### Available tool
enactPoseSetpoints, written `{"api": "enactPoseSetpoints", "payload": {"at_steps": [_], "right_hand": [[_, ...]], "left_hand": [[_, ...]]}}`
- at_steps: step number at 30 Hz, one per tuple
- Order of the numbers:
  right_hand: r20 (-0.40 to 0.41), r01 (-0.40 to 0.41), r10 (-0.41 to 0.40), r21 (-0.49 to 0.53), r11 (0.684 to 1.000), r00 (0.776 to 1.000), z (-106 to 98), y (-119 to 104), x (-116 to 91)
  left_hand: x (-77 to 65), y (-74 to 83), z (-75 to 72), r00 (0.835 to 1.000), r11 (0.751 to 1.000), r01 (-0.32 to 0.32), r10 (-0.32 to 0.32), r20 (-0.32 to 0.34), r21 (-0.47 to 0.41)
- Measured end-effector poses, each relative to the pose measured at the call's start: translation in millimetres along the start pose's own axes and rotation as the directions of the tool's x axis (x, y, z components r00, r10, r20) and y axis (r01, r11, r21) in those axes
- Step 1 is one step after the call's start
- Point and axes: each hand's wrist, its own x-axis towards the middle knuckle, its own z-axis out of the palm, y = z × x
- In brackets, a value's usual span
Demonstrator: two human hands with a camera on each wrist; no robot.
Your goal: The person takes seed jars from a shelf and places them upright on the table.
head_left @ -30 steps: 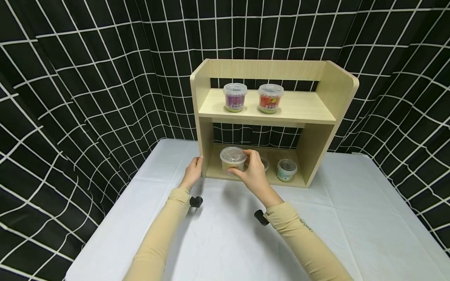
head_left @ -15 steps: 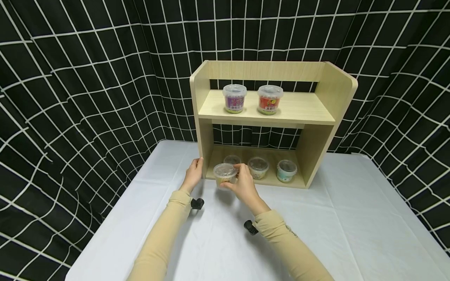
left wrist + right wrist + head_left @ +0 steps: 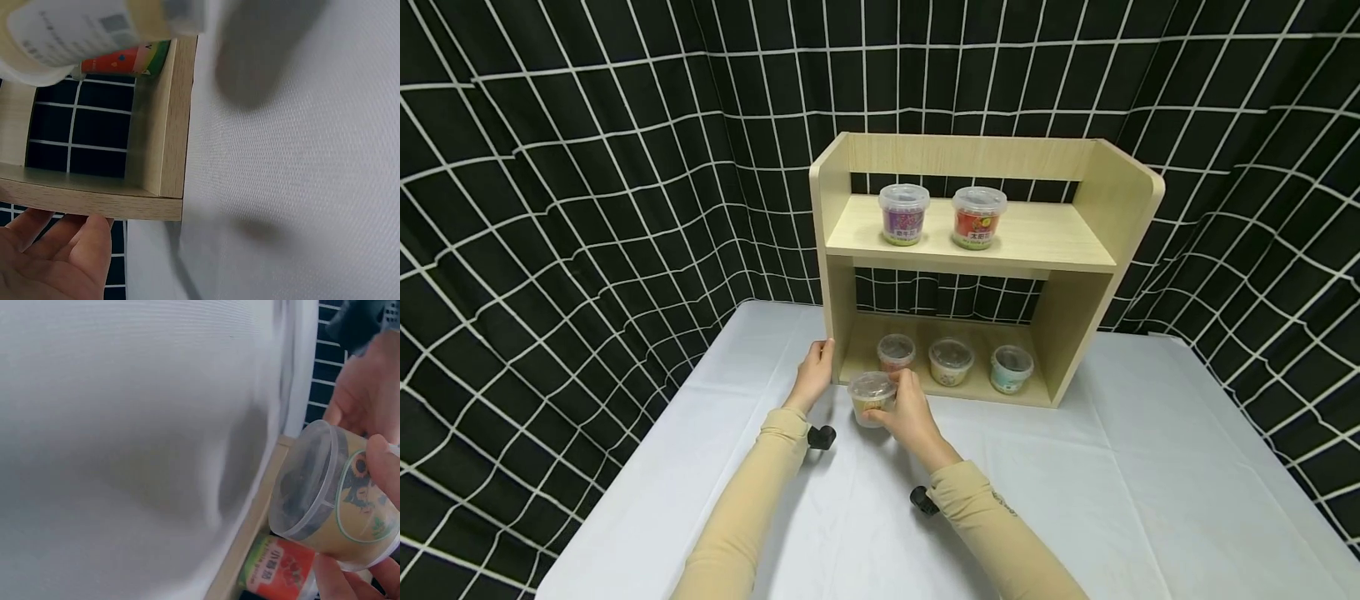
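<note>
My right hand grips a clear lidded plastic tub, thumb on one side and fingers on the other. The tub is in front of the shelf's lower left, over the cloth. In the right wrist view, the tub has a yellowish body and a sunflower picture. My left hand rests against the outside of the left panel of a small wooden shelf. In the left wrist view, the fingers touch that panel's outer face, and part of a pale tub hangs above.
On the upper shelf stand a purple-labelled tub and a red-labelled tub. The lower shelf bears a reddish tub, a cream tub and a light-blue tub. A white cloth covers the table; black gridded curtains surround it.
My right hand has drawn the sunflower tub out of the lower shelf, towards me and slightly left and down. The reddish and cream tubs behind have come into view. The left hand stays at the panel.
</note>
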Motion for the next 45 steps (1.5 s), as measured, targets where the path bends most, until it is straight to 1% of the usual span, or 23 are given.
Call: {"api": "enactPoseSetpoints", "payload": {"at_steps": [5,12,21,29,33,38,41,45], "right_hand": [[0.018,-0.022,0.022,-0.001,1.000,1.000,5,3,-3],[0.030,-0.022,0.022,-0.016,1.000,0.999,11,8,-6],[0.025,0.008,-0.007,-0.025,1.000,1.000,12,8,-7],[0.017,0.035,-0.034,-0.055,0.998,0.999,17,9,-8],[0.016,0.030,-0.029,-0.062,0.998,0.999,18,9,-10],[0.020,0.012,-0.011,-0.045,0.999,1.000,17,9,-12],[0.018,0.021,-0.020,-0.051,0.998,1.000,17,10,-12],[0.008,0.040,-0.039,-0.067,0.997,0.999,19,11,-12]], "left_hand": [[-0.2,0.2,1.2,1.000,1.000,0.002,-0.002,-0.006,-0.005],[-0.1,-1.0,2.1,1.000,1.000,0.014,-0.014,-0.012,0.015],[-1.0,-0.5,2.2,1.000,1.000,0.013,-0.013,-0.014,0.000],[-0.7,-1.3,1.7,1.000,1.000,0.011,-0.011,-0.018,-0.005],[-1.0,-1.8,2.0,1.000,1.000,0.006,-0.006,-0.022,0.001],[-2.6,-1.2,1.8,1.000,1.000,0.012,-0.013,-0.016,-0.011],[-3.0,-0.9,1.6,1.000,1.000,0.011,-0.012,-0.025,-0.014],[-3.6,-1.4,2.1,1.000,1.000,0.011,-0.011,-0.017,-0.020]]}}
